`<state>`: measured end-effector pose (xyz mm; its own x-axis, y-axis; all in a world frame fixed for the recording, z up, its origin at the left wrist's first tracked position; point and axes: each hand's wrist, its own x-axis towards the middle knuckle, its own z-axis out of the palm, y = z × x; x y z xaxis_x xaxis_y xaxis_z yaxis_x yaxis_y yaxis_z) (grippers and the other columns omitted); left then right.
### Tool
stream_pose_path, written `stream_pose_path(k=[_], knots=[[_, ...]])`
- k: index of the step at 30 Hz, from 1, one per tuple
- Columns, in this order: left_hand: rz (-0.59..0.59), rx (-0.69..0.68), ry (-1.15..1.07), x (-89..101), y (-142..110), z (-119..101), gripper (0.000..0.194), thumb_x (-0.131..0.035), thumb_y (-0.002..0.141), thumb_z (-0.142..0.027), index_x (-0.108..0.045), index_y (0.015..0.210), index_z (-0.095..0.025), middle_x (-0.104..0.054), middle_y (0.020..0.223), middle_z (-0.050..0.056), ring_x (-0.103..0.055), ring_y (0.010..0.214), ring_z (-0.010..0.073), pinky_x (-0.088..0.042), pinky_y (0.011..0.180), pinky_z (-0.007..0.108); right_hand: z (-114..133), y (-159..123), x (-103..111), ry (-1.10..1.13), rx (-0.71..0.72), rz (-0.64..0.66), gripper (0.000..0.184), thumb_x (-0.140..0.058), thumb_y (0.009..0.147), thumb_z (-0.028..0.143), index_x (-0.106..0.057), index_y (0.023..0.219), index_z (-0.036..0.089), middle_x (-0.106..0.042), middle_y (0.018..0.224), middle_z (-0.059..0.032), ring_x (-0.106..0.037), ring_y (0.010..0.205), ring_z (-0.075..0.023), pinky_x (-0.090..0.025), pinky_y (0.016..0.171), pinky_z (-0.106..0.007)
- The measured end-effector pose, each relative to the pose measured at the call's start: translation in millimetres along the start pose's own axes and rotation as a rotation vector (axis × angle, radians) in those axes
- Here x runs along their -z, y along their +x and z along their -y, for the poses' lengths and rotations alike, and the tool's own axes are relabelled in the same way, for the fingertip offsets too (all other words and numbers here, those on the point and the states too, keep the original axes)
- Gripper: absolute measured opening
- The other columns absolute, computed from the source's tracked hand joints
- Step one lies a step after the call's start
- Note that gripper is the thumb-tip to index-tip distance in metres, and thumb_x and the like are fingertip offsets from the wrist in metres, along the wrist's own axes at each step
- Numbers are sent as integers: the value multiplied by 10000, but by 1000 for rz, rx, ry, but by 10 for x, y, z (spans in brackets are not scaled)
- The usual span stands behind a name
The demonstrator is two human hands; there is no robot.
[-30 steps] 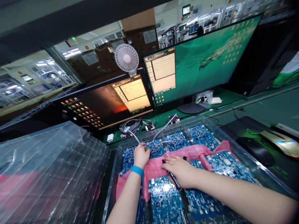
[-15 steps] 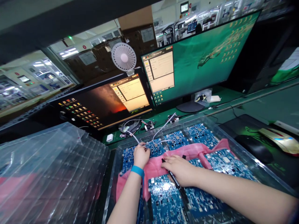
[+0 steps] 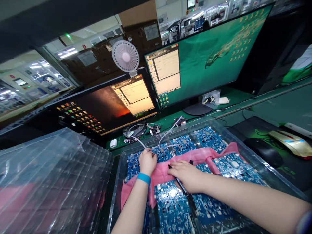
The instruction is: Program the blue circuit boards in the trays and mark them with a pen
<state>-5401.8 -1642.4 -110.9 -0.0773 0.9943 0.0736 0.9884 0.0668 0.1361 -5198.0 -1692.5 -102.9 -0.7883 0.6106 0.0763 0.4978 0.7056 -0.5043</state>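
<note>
My left hand (image 3: 147, 163), with a blue band (image 3: 143, 178) at its wrist, has its fingers bent and pinched at the end of a white cable (image 3: 138, 141). Beneath those fingertips lies a blue circuit board (image 3: 134, 165); the cable's tip is hidden. My right hand (image 3: 184, 175) is curled round a slim black pen-like tool (image 3: 181, 187) and rests over the pink sheet (image 3: 162, 172). That sheet runs across rows of blue boards in a clear plastic tray (image 3: 265, 167). A second white cable (image 3: 168, 131) reaches onto a board behind the hands.
Stacked clear trays (image 3: 60, 182) stand at the left. Behind are two monitors (image 3: 195, 71) (image 3: 97, 107), a small white fan (image 3: 125, 56) and small cable modules (image 3: 154, 129). At the right lie a black mouse (image 3: 263, 151) and a gold mouse (image 3: 291, 143) on a dark mat.
The view has shifted slightly. Both hands keep almost the same place and grip over the boards.
</note>
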Motion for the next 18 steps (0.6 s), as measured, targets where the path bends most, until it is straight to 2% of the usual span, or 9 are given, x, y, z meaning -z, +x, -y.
stream_pose_path(k=[5,10,18], knots=[[58,11,60,26,-58,-50,213,-420,796,-287,-598,789,-172,-628,835,58,-546,868,204,-358,826,313,-15,2,-22,-13,6,-16,438,-529,657,227,-490,1092,188,-535,1078,-82,-417,1066,-225,-264,904,-352],[91,12,104,78,-68,-49,247,-366,828,-294,-569,809,-154,-623,855,89,-561,853,206,-356,792,312,-21,17,-31,-16,3,-9,456,-538,649,231,-485,1100,191,-541,1069,-78,-436,1041,-221,-260,903,-349],[94,20,138,85,-41,-52,261,-324,844,-281,-549,823,-151,-630,819,80,-575,833,205,-363,755,302,-31,20,-25,-17,13,-5,460,-536,654,241,-478,1108,201,-535,1084,-70,-432,1045,-213,-267,889,-345]])
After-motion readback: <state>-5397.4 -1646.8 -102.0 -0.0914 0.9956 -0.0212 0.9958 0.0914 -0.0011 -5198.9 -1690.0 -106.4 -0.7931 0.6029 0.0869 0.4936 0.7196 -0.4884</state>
